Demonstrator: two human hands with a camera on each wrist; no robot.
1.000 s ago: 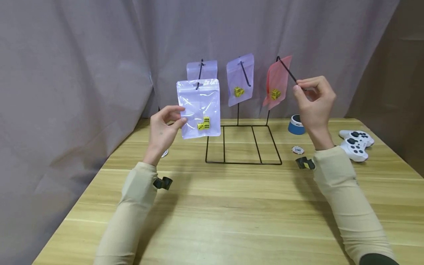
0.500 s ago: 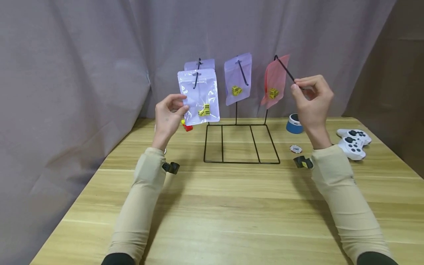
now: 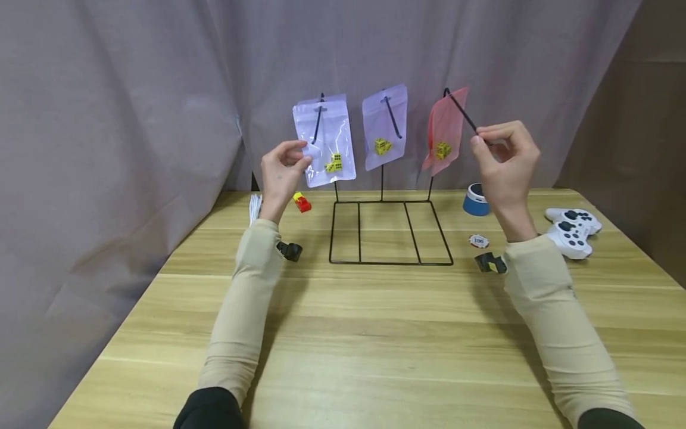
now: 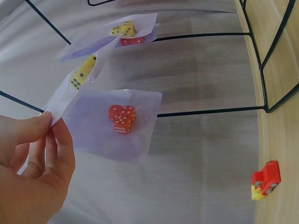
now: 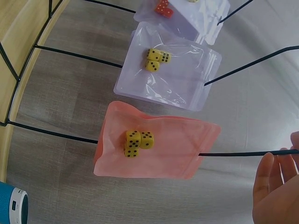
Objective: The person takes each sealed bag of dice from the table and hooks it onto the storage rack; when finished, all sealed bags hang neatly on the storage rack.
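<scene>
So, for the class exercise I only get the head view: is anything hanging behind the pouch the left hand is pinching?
Observer: Yes. In the left wrist view, behind the front pouch that the left hand pinches, hangs a second pouch with red dice.
Operator: How many dice in the pink pouch?
Observer: Three yellow dice, clear in the right wrist view.
Operator: Does the right hand touch it?
Observer: No; its fingertips hold only the hook at its free end, apart from the pouch.
</scene>
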